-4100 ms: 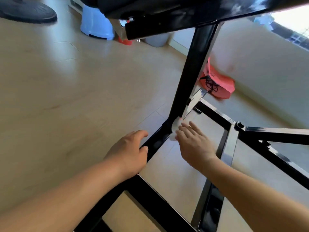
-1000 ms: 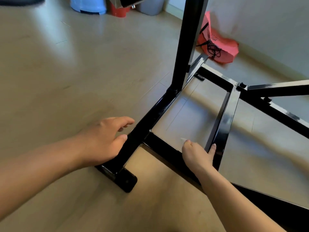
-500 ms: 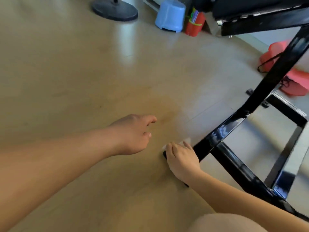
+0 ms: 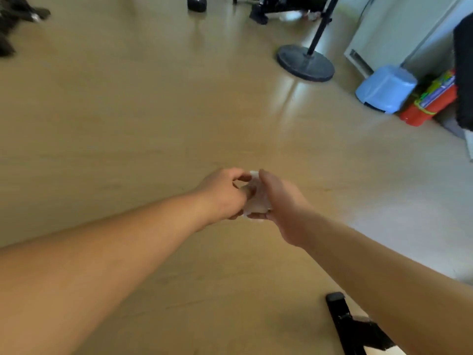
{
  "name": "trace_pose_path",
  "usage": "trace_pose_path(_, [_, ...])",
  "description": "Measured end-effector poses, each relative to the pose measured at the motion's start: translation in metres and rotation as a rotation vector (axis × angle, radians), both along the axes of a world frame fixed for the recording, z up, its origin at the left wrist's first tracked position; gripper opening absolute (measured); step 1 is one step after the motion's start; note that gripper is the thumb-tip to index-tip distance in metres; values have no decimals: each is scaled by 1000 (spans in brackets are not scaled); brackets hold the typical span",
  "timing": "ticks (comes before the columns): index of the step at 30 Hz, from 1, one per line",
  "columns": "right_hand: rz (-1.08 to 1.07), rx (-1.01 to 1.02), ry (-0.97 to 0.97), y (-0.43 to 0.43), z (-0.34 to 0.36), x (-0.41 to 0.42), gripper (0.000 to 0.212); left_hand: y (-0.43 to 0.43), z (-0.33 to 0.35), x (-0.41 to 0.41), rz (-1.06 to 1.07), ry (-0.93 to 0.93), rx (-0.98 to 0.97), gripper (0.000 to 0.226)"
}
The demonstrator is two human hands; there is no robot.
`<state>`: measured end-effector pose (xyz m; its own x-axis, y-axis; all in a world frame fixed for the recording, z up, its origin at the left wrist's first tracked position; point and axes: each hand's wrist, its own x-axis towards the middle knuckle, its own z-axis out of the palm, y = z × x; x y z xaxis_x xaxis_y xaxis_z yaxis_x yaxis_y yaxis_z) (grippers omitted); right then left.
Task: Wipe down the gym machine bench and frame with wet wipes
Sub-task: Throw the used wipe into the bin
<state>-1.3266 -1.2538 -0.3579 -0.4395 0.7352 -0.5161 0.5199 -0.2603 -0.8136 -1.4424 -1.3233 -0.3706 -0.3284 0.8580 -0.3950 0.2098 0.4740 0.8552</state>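
Observation:
Both my hands meet in mid-air over the wooden floor, in the middle of the head view. Between them is a crumpled white wet wipe [image 4: 256, 201]. My left hand [image 4: 225, 194] pinches its left side with curled fingers and thumb. My right hand [image 4: 281, 201] holds its right side. Only the foot end of the black machine frame [image 4: 344, 320] shows, at the bottom right, below my right forearm and apart from both hands. The dark bench pad [image 4: 464, 73] is cut off at the right edge.
A black round stand base [image 4: 305, 63] with a pole stands on the floor at the upper right. A light blue plastic stool [image 4: 386, 89] and a red container [image 4: 430, 103] sit by the white wall. More dark equipment lies along the top edge and top left corner.
My view has swung left, away from the frame. My right hand lifted the wipe off the frame's foot, and my left hand has come in to take hold of the wipe too.

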Motion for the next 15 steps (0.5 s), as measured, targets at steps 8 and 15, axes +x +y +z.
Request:
trace_pose_path(8, [-24, -263, -85, -84, 90, -85, 41, -89, 89, -51, 672, -407, -20, 17])
trace_pose_path(15, [56, -247, -29, -102, 234, -112, 21, -117, 232, -81, 742, -222, 30, 6])
